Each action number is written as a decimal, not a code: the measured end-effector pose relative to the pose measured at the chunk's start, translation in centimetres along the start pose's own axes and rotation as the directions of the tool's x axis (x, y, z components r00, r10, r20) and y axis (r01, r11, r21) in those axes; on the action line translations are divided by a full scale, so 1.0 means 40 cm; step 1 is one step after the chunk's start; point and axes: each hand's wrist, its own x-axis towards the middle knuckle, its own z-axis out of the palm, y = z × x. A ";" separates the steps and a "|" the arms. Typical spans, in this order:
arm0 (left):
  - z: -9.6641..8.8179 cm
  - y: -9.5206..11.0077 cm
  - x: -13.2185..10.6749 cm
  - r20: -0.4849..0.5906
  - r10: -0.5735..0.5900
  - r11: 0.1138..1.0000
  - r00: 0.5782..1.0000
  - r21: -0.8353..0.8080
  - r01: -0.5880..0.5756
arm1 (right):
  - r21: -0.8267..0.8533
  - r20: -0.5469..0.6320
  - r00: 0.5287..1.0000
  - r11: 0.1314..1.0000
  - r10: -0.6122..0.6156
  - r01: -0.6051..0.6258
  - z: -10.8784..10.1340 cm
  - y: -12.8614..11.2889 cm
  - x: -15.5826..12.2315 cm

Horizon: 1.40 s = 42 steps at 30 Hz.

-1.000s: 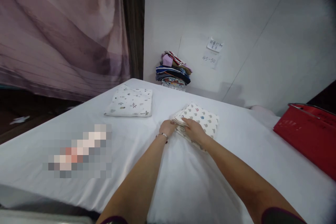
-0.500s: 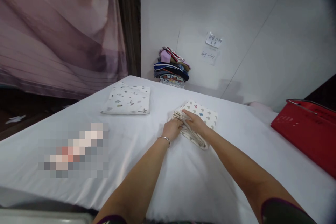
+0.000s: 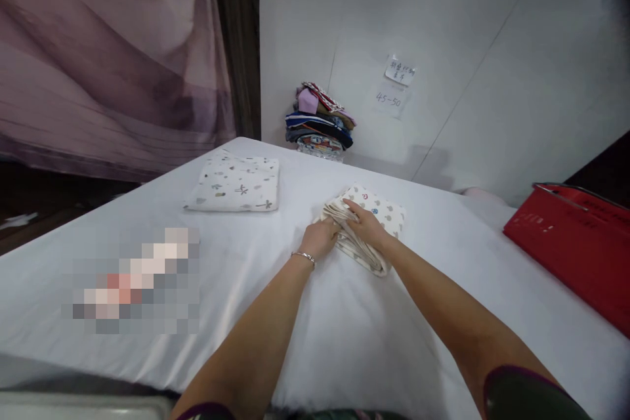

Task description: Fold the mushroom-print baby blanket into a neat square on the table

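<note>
A folded white cloth with small grey and coloured prints (image 3: 384, 210) lies on the white sheet of the bed (image 3: 344, 328), just right of centre. My left hand (image 3: 319, 238), with a thin bracelet at the wrist, grips the cloth's near left edge, its fingers curled under the layers. My right hand (image 3: 367, 226) lies on top of the cloth with the fingers pressed down over the same edge. A second folded printed cloth (image 3: 236, 184) rests apart, further left on the bed.
A stack of folded colourful clothes (image 3: 319, 125) sits against the white wall at the bed's far edge, below two paper notes (image 3: 399, 72). A red basket (image 3: 575, 243) stands at the right. A mauve curtain (image 3: 108, 59) hangs at the left. A blurred patch covers part of the sheet.
My left hand has moved from beside the cloth to grip its near left edge, lifting the layers slightly. The view has shifted a little; the other cloth and stack are unmoved.
</note>
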 end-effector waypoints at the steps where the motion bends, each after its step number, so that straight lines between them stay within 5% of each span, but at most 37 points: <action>1: 0.000 -0.002 -0.002 0.005 0.008 1.000 1.000 0.002 -0.008 | 0.004 0.017 1.000 1.000 0.009 -0.009 0.001 0.000 -0.001; 9: 0.013 0.001 -0.004 -0.026 0.028 1.000 0.999 -0.001 -0.028 | 0.090 0.030 0.999 0.996 0.017 -0.020 0.004 0.032 0.007; 15: 0.017 0.030 -0.005 -0.023 0.153 0.987 0.988 -0.037 -0.153 | 0.135 0.026 0.999 0.990 0.029 -0.033 -0.007 0.041 0.021; 26: 0.030 0.048 0.007 0.021 0.132 0.990 0.991 0.042 -0.133 | 0.297 0.032 0.996 0.951 0.079 -0.085 0.001 0.060 0.020; 42: 0.036 0.076 0.011 0.034 0.172 0.984 0.984 0.040 -0.174 | 0.242 -0.007 0.995 0.966 0.098 -0.094 -0.002 0.050 0.014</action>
